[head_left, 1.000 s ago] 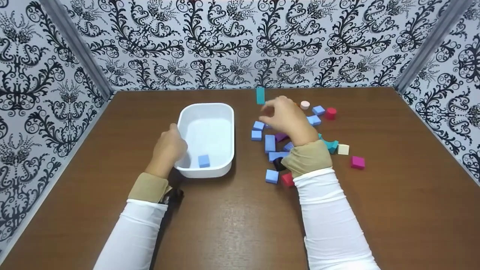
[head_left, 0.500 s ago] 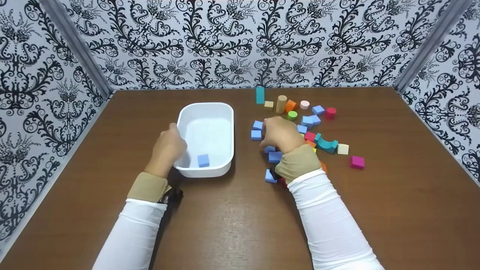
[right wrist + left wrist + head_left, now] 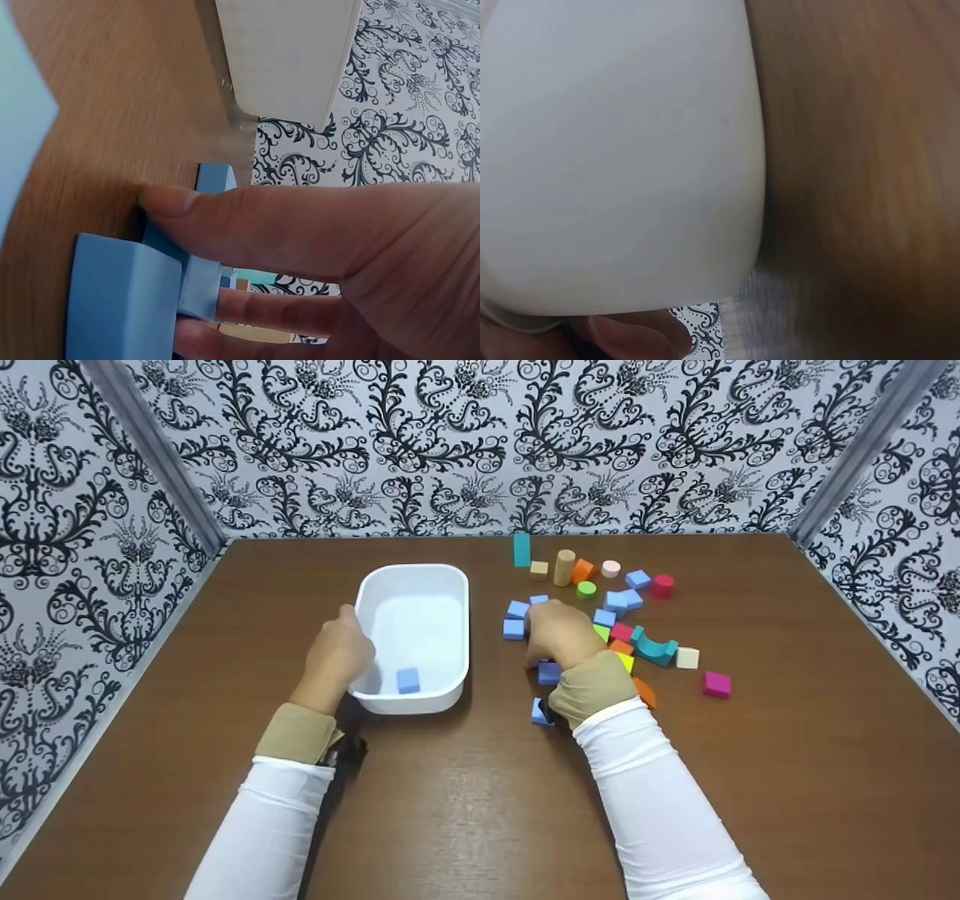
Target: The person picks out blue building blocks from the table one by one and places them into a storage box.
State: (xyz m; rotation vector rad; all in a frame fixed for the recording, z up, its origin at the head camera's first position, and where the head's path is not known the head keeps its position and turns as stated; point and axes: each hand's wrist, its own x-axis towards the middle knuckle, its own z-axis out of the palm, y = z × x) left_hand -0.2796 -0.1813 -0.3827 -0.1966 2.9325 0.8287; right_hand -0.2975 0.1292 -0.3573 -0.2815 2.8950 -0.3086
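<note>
Since a second ago the right hand [image 3: 561,634] has come nearer and down among the blocks; the left hand [image 3: 337,656] and the rounded white plastic box [image 3: 420,706] have stayed put. Beyond a loose light-blue block [image 3: 538,712], right of the brown wooden table's [image 3: 465,825] middle, the right hand pinches a smooth oblong blue block [image 3: 201,286]. It should be light, stiff and sturdy, perhaps slightly slick; its opposite long sides suit the pinch. The left hand grips the box's left wall. A flat teal rectangular block [image 3: 522,550] sits by the table's far edge.

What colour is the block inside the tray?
Blue; the block shows best in the head view.
</note>
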